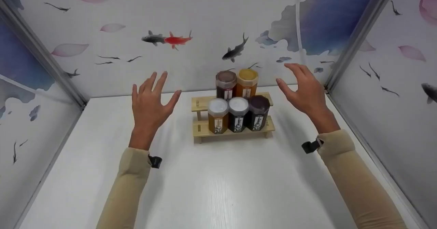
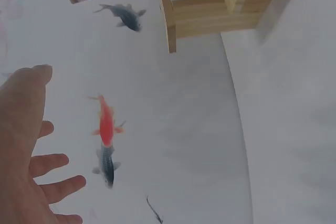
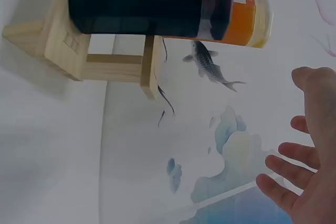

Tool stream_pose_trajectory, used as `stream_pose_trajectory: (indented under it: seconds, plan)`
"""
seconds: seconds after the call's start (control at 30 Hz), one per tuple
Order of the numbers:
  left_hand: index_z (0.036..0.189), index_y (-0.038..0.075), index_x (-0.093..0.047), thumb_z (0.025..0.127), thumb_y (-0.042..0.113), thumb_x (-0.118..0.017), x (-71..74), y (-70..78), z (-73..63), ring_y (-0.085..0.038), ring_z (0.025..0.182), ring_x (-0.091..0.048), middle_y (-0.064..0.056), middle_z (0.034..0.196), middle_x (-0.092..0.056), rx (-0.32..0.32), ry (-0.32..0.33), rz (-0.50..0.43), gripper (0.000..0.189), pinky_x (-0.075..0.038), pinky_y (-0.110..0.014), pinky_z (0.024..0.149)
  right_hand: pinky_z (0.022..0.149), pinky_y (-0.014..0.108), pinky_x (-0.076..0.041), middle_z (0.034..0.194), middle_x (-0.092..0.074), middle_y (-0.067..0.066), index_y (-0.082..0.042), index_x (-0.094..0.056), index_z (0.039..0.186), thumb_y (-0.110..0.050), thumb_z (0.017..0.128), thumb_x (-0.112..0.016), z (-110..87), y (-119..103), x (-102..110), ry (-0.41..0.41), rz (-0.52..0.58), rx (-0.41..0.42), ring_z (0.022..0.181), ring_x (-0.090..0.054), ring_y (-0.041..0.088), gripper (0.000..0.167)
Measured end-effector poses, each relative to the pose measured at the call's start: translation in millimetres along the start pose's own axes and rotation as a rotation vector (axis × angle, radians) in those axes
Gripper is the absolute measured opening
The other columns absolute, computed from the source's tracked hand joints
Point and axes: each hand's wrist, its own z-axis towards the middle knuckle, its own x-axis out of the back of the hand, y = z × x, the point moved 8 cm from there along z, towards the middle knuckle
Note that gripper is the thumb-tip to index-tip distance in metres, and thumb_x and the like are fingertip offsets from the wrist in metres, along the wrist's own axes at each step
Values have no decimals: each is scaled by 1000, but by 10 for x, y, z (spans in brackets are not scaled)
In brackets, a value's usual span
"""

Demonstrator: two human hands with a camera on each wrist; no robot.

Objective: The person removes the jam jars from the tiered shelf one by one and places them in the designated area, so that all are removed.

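A two-tier wooden rack [image 1: 235, 133] stands at the back middle of the white table, holding several lidded jars. On its lower step are an amber jar [image 1: 218, 118] with a white lid, a dark jar [image 1: 238, 116] with a white lid, and a dark jar with a dark lid [image 1: 259, 106]. Behind them sit a brownish-lidded jar [image 1: 226, 82] and an orange jar with a yellow lid [image 1: 248, 80]. My left hand [image 1: 150, 106] hovers left of the rack, fingers spread, holding nothing. To the rack's right, my right hand [image 1: 305, 90] is raised, fingers apart, touching nothing.
White panels [image 1: 205, 3] printed with fish and petals enclose the table [image 1: 218, 184] at the back and sides. Metal posts [image 1: 362, 37] stand at the back corners. Each wrist wears a dark strap device [image 1: 310, 147] over a beige sleeve [image 1: 355, 174].
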Motion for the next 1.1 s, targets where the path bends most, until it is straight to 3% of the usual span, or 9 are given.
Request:
stream_pose_trajectory:
  seconds: [0.13, 0.23, 0.33, 0.47, 0.53, 0.6, 0.8, 0.93, 1.1]
  plan:
    - [158, 21, -58, 105, 56, -65, -87, 120, -170, -36, 146, -57, -12, 160, -59, -20, 74, -113, 64, -41, -63, 125, 96, 56, -62, 144, -66, 13, -17, -62, 151, -44, 109, -64, -209, 55, -119, 46, 113, -20, 123, -70, 34, 50]
    - [152, 19, -64, 106, 51, -66, -180, 194, -284, -34, 141, -62, -10, 153, -65, -31, 90, -185, 56, -48, -61, 119, 88, 54, -65, 134, -70, 14, -13, -64, 146, -37, 109, -65, -362, 126, -256, 50, 214, -50, 113, -75, 33, 44]
    - [150, 19, -65, 106, 47, -67, -300, 268, -382, -32, 138, -64, -8, 149, -67, -24, 61, -251, 52, -51, -58, 117, 82, 46, -66, 125, -74, 13, -11, -67, 140, -34, 109, -65, -510, 214, -409, 47, 279, -96, 107, -77, 31, 39]
    - [151, 19, -63, 106, 44, -69, -468, 375, -478, -28, 137, -65, -7, 146, -69, -6, 0, -333, 52, -53, -55, 115, 78, 21, -59, 121, -76, 11, -9, -70, 135, -32, 109, -66, -690, 338, -632, 9, 344, -175, 106, -77, 29, 35]
    - [153, 17, -61, 106, 44, -69, -545, 440, -507, -27, 136, -66, -6, 145, -70, -5, -28, -379, 55, -53, -53, 116, 77, 14, -54, 123, -75, 11, -8, -70, 134, -31, 108, -67, -764, 396, -751, -23, 382, -223, 109, -76, 29, 34]
    - [155, 16, -59, 106, 45, -69, -613, 505, -536, -25, 135, -65, -6, 145, -70, -11, -56, -436, 57, -53, -50, 117, 81, 16, -55, 126, -74, 12, -8, -69, 135, -30, 108, -67, -840, 439, -878, -59, 425, -272, 112, -74, 31, 34]
    - [157, 12, -55, 105, 47, -70, -822, 693, -552, -22, 137, -63, -5, 150, -66, -37, -111, -602, 64, -52, -47, 120, 96, 39, -57, 131, -71, 16, -7, -67, 138, -31, 107, -69, -964, 518, -1216, -182, 509, -364, 121, -69, 34, 39]
    - [157, 16, -56, 104, 51, -70, -934, 810, -546, -21, 136, -63, -1, 153, -62, -61, -134, -659, 65, -53, -47, 117, 89, 31, -58, 127, -71, 17, -9, -66, 141, -36, 106, -71, -1042, 578, -1377, -261, 564, -423, 115, -68, 28, 44]
    - [155, 27, -58, 102, 56, -71, -1044, 880, -568, -15, 134, -62, 4, 153, -62, -60, -161, -692, 62, -56, -46, 115, 78, 26, -60, 118, -69, 16, -11, -64, 146, -40, 106, -72, -1109, 618, -1490, -301, 738, -492, 98, -71, 18, 50]
